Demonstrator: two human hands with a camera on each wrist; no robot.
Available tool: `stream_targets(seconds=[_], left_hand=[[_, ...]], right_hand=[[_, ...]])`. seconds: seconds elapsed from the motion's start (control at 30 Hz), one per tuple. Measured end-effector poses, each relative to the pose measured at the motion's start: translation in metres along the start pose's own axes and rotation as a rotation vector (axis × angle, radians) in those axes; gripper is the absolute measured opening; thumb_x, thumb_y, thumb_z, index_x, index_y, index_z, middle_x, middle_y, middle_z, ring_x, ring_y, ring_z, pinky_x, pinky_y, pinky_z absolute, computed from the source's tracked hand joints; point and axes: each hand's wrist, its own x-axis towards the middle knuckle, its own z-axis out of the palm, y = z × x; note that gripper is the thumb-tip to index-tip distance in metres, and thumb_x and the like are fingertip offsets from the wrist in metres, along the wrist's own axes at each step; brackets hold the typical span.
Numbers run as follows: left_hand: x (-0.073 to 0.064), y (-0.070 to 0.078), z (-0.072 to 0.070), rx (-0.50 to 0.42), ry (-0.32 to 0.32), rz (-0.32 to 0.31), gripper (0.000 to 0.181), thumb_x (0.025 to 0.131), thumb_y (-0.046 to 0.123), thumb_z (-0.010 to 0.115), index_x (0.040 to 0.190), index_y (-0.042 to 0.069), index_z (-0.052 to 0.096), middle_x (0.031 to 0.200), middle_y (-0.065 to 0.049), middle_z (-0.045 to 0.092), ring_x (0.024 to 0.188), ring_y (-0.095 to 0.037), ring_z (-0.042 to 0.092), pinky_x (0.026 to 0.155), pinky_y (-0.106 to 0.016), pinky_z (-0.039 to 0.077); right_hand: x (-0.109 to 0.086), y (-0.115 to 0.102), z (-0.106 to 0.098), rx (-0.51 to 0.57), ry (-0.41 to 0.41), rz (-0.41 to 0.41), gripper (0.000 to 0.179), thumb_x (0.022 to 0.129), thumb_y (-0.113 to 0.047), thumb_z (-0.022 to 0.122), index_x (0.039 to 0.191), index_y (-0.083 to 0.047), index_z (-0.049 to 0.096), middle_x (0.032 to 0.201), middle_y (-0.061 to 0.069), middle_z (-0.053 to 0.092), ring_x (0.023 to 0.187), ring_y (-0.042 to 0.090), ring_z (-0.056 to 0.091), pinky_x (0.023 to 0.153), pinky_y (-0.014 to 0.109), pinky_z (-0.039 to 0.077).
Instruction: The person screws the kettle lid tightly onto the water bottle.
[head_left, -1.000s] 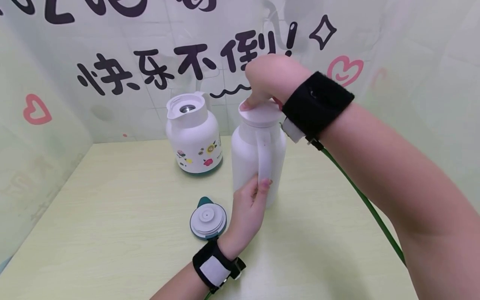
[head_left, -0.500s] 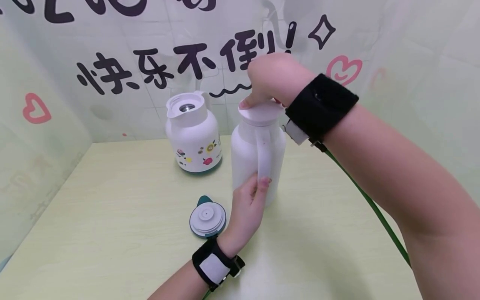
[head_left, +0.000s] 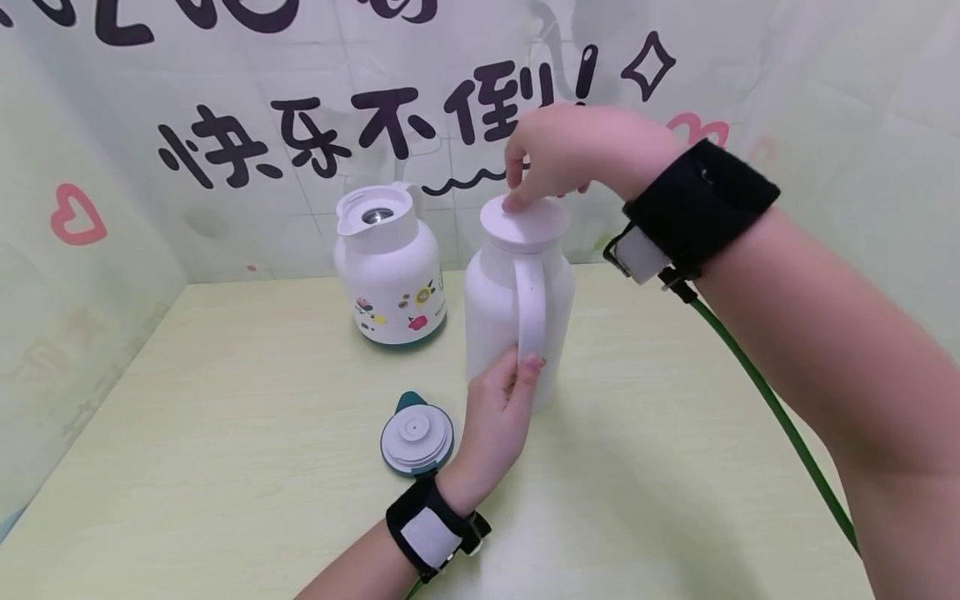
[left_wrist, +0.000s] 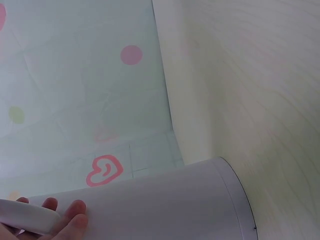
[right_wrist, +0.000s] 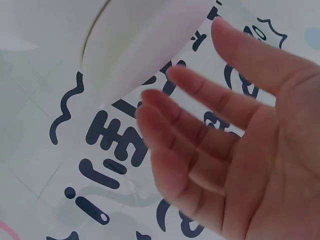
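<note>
A tall white vacuum jug (head_left: 491, 312) stands upright on the table, its round white lid (head_left: 532, 227) seated on top. My left hand (head_left: 491, 425) grips the lower part of the jug's handle (head_left: 531, 304). In the left wrist view, curled fingers (left_wrist: 75, 222) wrap that handle beside the jug's smooth wall (left_wrist: 165, 205). My right hand (head_left: 573, 150) is over the lid in the head view. The right wrist view shows this hand (right_wrist: 250, 145) with relaxed, spread fingers, apart from the lid's rim (right_wrist: 150, 55) and holding nothing.
A shorter white jug (head_left: 390, 283) with fruit and flower prints stands at the back left, its mouth uncovered. Before it, a green-edged stopper lid (head_left: 414, 437) lies underside up. A printed sheet (head_left: 247, 225) hangs behind the table (head_left: 225, 467). Green cable (head_left: 772, 400) trails from the right wrist.
My right hand has loosened from the tall jug's lid and shifted a little to the right, exposing more of the lid. The left hand and both jugs have stayed in place.
</note>
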Motion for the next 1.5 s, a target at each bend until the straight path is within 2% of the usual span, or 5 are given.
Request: stream_targets(seconds=[0.2,0.43,0.93,1.23,1.5], left_hand=[[0.0,0.0,0.0,0.001,-0.002,-0.006,0.025,0.102,0.027,0.048,0.097,0.006,0.062,0.102,-0.011,0.064,0.093,-0.015,0.058,0.081,-0.037,0.05],[-0.001,0.001,0.0,0.003,0.001,0.003,0.026,0.102,0.025,0.049,0.098,0.003,0.062,0.103,-0.008,0.064,0.095,-0.016,0.058,0.082,-0.039,0.051],[0.0,0.001,0.0,0.008,0.002,0.007,0.026,0.102,0.027,0.048,0.097,0.005,0.062,0.101,-0.011,0.064,0.092,-0.016,0.058,0.078,-0.037,0.051],[0.0,0.0,0.0,0.019,0.006,0.007,0.025,0.102,0.025,0.048,0.095,0.005,0.061,0.096,-0.013,0.063,0.086,-0.017,0.055,0.072,-0.033,0.049],[0.0,0.001,-0.001,0.013,0.003,-0.003,0.023,0.102,0.023,0.049,0.095,0.005,0.062,0.098,-0.012,0.063,0.087,-0.015,0.056,0.074,-0.034,0.049]], right_hand=[[-0.003,0.01,-0.005,0.067,-0.12,-0.169,0.046,0.088,-0.023,0.069,0.132,-0.018,0.055,0.126,0.01,0.051,0.111,0.027,0.051,0.093,0.044,0.04],[-0.006,0.012,-0.005,0.115,-0.197,-0.209,0.051,0.084,-0.01,0.072,0.13,-0.025,0.058,0.132,0.002,0.048,0.121,0.029,0.045,0.094,0.049,0.04],[-0.004,0.003,-0.005,0.029,-0.139,-0.175,0.046,0.083,-0.016,0.075,0.126,-0.02,0.061,0.126,0.009,0.052,0.11,0.029,0.049,0.093,0.045,0.039],[-0.001,-0.009,-0.007,-0.051,-0.105,-0.1,0.044,0.082,-0.022,0.075,0.124,-0.02,0.062,0.118,0.009,0.055,0.098,0.027,0.053,0.081,0.038,0.045],[-0.001,-0.014,-0.005,-0.033,-0.085,-0.022,0.044,0.082,-0.033,0.076,0.121,-0.018,0.064,0.108,0.009,0.057,0.082,0.026,0.058,0.071,0.034,0.049]])
